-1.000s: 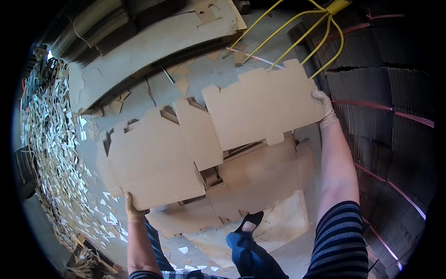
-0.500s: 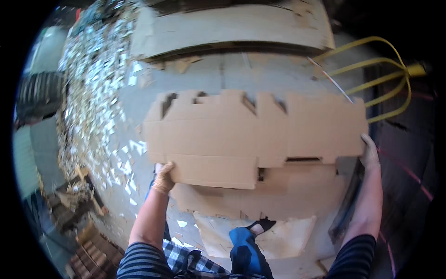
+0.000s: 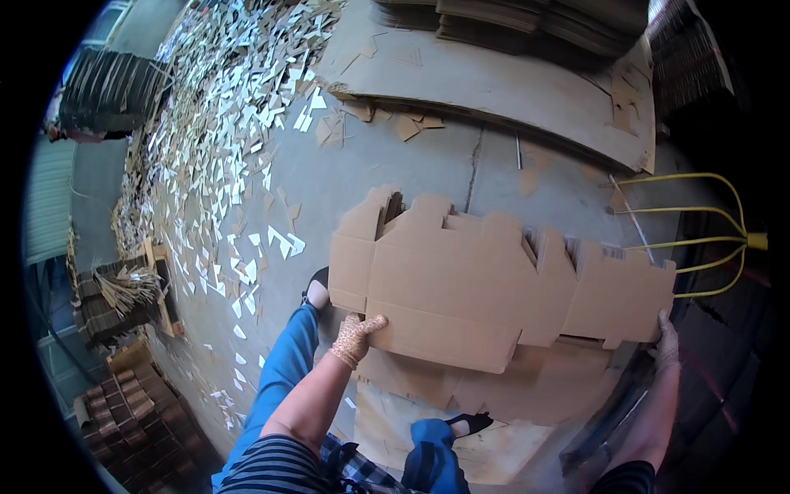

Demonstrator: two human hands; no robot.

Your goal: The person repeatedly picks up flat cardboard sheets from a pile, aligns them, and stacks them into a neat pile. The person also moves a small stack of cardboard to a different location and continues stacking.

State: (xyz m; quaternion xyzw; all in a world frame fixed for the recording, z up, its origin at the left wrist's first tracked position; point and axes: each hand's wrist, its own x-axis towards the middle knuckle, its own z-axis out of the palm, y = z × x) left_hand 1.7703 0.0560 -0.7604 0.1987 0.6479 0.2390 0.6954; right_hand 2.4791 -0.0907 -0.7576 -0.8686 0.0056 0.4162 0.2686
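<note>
A wide stack of flat, die-cut brown cardboard box blanks (image 3: 453, 276) is held level in front of me, with notches and slots along its far edge. My left hand (image 3: 357, 336), in a patterned glove, grips the near edge at the left, thumb on top and fingers hidden beneath. At the right end my right hand (image 3: 667, 339), also gloved, is closed on the edge. Below the held stack lie more cardboard sheets (image 3: 485, 380), on a pale board (image 3: 395, 420) by my foot.
White and brown cardboard scraps (image 3: 222, 123) cover the floor at left. A wooden platform (image 3: 494, 107) bearing stacked cardboard (image 3: 527, 29) stands ahead. A yellow-tined fork (image 3: 724, 239) is at right. Bundled cardboard stacks (image 3: 136, 412) sit at lower left.
My view has turned, so the platform and floor scraps sit differently. My left foot has come into view at the left. Both hands still hold the cardboard blanks.
</note>
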